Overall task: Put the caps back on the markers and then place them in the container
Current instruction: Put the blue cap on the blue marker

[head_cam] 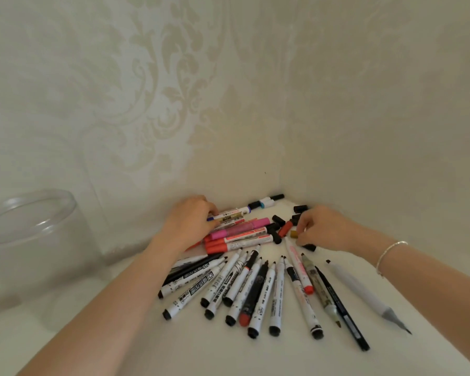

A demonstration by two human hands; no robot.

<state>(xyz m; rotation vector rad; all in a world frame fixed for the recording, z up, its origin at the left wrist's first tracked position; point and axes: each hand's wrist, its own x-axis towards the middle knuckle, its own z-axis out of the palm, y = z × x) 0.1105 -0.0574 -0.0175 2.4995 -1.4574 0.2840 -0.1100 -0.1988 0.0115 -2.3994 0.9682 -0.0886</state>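
Observation:
Several uncapped white-barrelled markers (pixel 255 291) fan out on the white table. Behind them lie pink and red markers (pixel 239 234). My left hand (pixel 190 221) curls over the far markers and grips a white marker with gold print (pixel 229 214). Loose black caps (pixel 278 221), a red cap (pixel 285 228) and a gold cap (pixel 294 234) lie in the corner. My right hand (pixel 319 229) pinches at the caps, fingertips by the gold one. The clear plastic container (pixel 30 240) stands open at the left.
Patterned walls meet in a corner just behind the caps. A long grey brush pen (pixel 364 291) and a thin black pen (pixel 342 310) lie at the right of the fan. A bracelet (pixel 390 252) circles my right wrist.

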